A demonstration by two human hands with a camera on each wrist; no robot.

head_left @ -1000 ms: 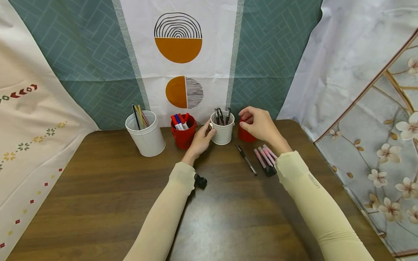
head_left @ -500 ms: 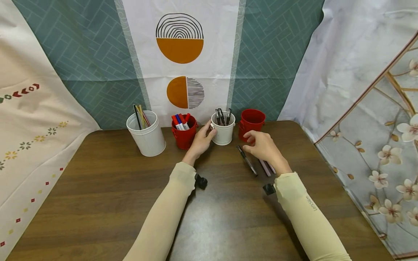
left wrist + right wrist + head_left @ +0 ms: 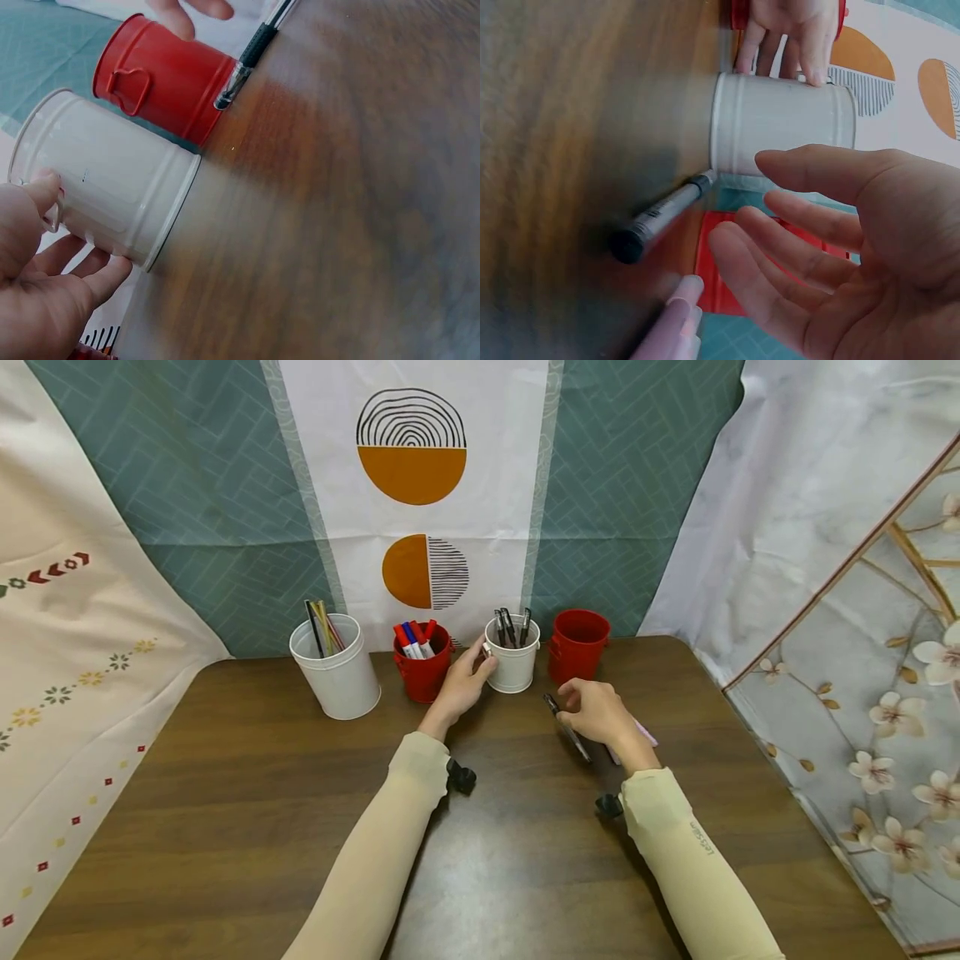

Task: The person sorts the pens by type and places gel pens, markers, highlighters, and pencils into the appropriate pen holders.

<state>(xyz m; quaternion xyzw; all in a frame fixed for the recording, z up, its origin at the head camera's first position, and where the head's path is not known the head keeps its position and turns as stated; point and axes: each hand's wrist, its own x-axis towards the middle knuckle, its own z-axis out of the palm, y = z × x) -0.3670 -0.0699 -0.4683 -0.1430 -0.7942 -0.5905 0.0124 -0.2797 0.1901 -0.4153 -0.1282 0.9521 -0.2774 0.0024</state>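
Note:
My left hand holds the side of a small white bucket, thumb at its handle lug and fingertips against its wall. Several black-capped pens stand in that bucket. Over a gel pen lying on the table hovers my right hand, fingers loosely bent and a gap between thumb and fingertips. In the right wrist view the pen lies apart from those fingers. Pink pens lie beside it, mostly hidden under my right hand in the head view.
A red bucket stands right of the white one. To the left are a red bucket with several markers and a larger white bucket with thin sticks or pencils. A patterned cloth hangs behind the wooden table.
My right hand has come away from the right red bucket, moving toward me and down over the gel pen. My left hand has stayed on the white bucket.

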